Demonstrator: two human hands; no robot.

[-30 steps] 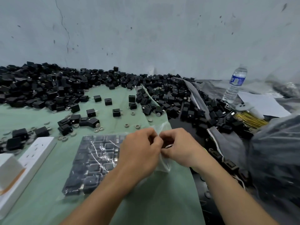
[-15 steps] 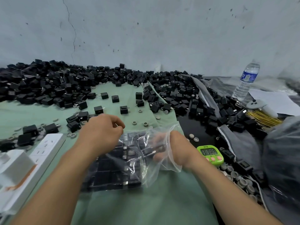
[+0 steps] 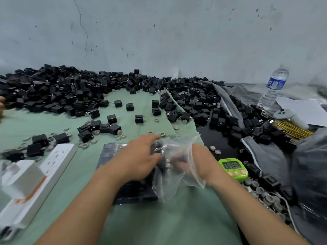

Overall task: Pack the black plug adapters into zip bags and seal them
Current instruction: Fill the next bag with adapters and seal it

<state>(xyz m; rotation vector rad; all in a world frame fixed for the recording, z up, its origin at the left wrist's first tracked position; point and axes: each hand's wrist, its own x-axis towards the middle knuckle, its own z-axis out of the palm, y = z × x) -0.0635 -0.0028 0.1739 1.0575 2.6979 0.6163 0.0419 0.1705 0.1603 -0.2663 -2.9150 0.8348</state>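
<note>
1. Left hand [image 3: 141, 156]: fingers straight and spread, pressed flat on a block of black adapters [image 3: 138, 193] laid in rows on the green cloth [image 3: 159, 223].
2. Right hand [image 3: 203, 161]: sunk to the wrist in the mouth of a clear zip bag [image 3: 178, 186]; fingers blurred behind the plastic, so grip impossible to tell.
3. Location of work: right end of the block apparently under the plastic, the rest lying outside to the left; bag mouth wide and unsealed.
4. Step in hand, as judged: loading, with the block steadied from the left and the bag drawn over it from the right. Sealing not yet begun.
5. Next move: slide the whole block in without breaking the rows, withdraw the right hand, flatten the plastic, then pinch the zip strip shut from one end to the other.
6. Caution: keep metal prongs off the thin film and folds out of the zip track.
7. Nearby: heap of loose adapters [image 3: 53, 91] along the wall; green timer [image 3: 233, 167] just right of the bag; white power strip [image 3: 53, 161] at left.
</note>
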